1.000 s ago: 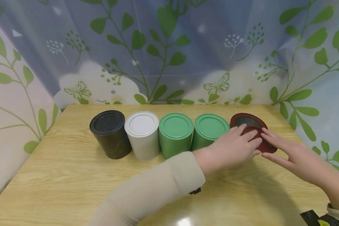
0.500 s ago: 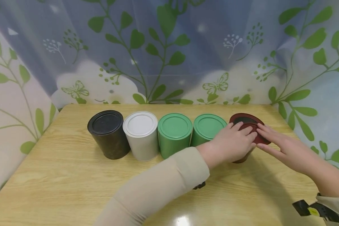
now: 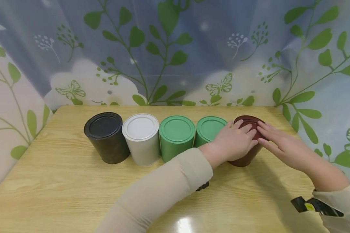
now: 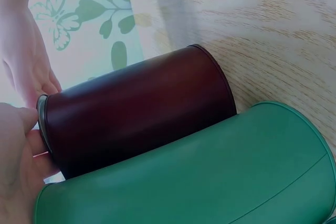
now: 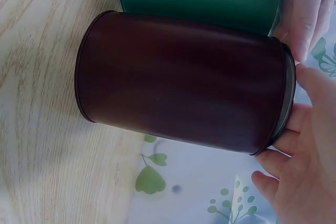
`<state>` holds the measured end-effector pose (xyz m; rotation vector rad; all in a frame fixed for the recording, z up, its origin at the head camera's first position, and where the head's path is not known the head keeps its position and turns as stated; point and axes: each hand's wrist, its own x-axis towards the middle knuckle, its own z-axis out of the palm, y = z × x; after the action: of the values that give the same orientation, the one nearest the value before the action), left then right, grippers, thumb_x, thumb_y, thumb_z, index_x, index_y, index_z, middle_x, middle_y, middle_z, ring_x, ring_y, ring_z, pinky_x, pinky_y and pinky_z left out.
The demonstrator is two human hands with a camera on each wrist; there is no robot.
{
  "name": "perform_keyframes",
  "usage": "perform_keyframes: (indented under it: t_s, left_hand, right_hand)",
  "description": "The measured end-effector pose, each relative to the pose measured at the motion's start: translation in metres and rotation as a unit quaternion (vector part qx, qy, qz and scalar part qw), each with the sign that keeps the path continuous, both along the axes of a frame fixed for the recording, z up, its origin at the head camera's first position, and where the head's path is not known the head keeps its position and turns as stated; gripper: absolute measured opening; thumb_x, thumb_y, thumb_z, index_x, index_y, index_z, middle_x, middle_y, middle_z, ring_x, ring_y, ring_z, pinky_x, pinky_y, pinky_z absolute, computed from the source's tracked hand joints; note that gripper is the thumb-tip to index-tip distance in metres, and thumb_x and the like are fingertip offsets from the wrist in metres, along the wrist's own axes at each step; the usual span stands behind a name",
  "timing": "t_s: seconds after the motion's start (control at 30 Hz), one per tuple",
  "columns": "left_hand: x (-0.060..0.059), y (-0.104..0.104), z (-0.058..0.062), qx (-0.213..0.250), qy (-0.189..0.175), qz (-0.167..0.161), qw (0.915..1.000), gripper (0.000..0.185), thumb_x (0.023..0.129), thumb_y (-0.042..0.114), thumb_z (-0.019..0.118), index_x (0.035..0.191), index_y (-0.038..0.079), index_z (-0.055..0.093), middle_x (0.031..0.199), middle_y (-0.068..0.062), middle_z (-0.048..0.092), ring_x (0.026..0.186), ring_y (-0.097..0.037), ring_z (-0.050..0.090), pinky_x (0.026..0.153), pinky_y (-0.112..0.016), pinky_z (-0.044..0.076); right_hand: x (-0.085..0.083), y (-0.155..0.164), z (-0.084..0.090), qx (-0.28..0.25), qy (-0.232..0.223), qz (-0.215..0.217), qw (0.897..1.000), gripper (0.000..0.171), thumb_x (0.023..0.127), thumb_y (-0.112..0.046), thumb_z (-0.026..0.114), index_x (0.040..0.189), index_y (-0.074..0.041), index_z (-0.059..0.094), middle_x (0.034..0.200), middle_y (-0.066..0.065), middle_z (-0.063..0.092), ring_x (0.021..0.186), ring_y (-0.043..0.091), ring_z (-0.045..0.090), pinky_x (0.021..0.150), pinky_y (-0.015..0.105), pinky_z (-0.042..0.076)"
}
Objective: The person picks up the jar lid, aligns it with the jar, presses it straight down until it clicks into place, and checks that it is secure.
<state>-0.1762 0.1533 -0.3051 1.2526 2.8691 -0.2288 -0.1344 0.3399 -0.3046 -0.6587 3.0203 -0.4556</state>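
Note:
A dark red can point(image 3: 243, 158) stands at the right end of a row of cans. Its dark red lid point(image 3: 250, 120) lies over the top. My left hand point(image 3: 231, 140) reaches across, its spread fingers resting on the lid's left side. From the right, my right hand point(image 3: 283, 147) touches the lid's edge with fairly straight fingers. In the right wrist view a thin greyish rim point(image 5: 286, 100) shows between the can body and the fingers. Whether the lid is fully seated is hard to tell. The adjoining green can point(image 3: 210, 129) is partly hidden by my left arm.
Left along the row stand another green can point(image 3: 177, 136), a white can point(image 3: 141, 139) and a black can point(image 3: 106, 137), all with lids on. They stand on a wooden table point(image 3: 61, 181). A leaf-patterned curtain point(image 3: 163, 48) hangs behind and at both sides.
The lid, earlier tilted and off to the front right with the can's opening showing, has moved back and left over the top. Both hands moved with it. The other cans have stayed put.

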Motion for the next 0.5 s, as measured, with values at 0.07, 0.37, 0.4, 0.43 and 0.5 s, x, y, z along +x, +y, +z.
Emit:
perform_keyframes:
  t_s: [0.07,0.37,0.4,0.43,0.5]
  left_hand:
    - [-0.001,0.001,0.000,0.001,0.000,0.005,1.0000,0.052,0.100,0.048,0.013,0.147,0.031,0.026,0.150,0.013,0.023,0.140,-0.016,0.015,0.112,-0.038,0.016]
    - [-0.005,0.003,-0.001,0.003,-0.009,0.037,0.9993,0.051,0.100,0.048,0.012,0.147,0.034,0.026,0.155,0.007,0.012,0.140,-0.014,0.013,0.111,-0.040,0.016]
    - [-0.005,0.003,-0.001,0.004,-0.011,0.040,0.9991,0.051,0.100,0.048,0.012,0.147,0.034,0.027,0.155,0.006,0.011,0.140,-0.013,0.013,0.111,-0.040,0.016]
    - [-0.006,0.003,-0.001,0.005,-0.012,0.043,0.9990,0.050,0.100,0.048,0.012,0.146,0.035,0.028,0.155,0.005,0.011,0.140,-0.013,0.013,0.111,-0.041,0.017]
    - [-0.006,0.004,-0.001,0.010,-0.013,0.047,0.9988,0.049,0.101,0.046,0.013,0.144,0.035,0.032,0.155,0.004,0.014,0.140,-0.013,0.014,0.111,-0.041,0.018]
  right_hand:
    - [-0.001,0.000,0.000,0.000,-0.004,0.000,1.000,0.055,0.100,-0.031,0.043,0.145,-0.002,0.030,0.152,0.015,0.019,0.136,0.040,0.020,0.099,0.061,0.024]
    - [-0.009,-0.001,-0.001,0.000,-0.003,0.010,1.000,0.052,0.102,-0.027,0.040,0.144,0.002,0.030,0.151,0.020,0.020,0.137,0.038,0.017,0.106,0.055,0.019]
    - [-0.009,-0.001,-0.001,0.002,-0.003,0.011,1.000,0.052,0.102,-0.026,0.040,0.143,0.002,0.030,0.151,0.020,0.020,0.137,0.039,0.017,0.106,0.055,0.018]
    - [-0.010,-0.002,-0.001,0.002,-0.004,0.011,1.000,0.051,0.102,-0.026,0.040,0.143,0.003,0.031,0.151,0.021,0.020,0.137,0.039,0.017,0.106,0.055,0.018]
    - [-0.011,-0.002,-0.001,0.003,-0.010,0.009,1.000,0.052,0.102,-0.026,0.040,0.143,0.004,0.031,0.150,0.021,0.020,0.137,0.040,0.016,0.106,0.055,0.017]
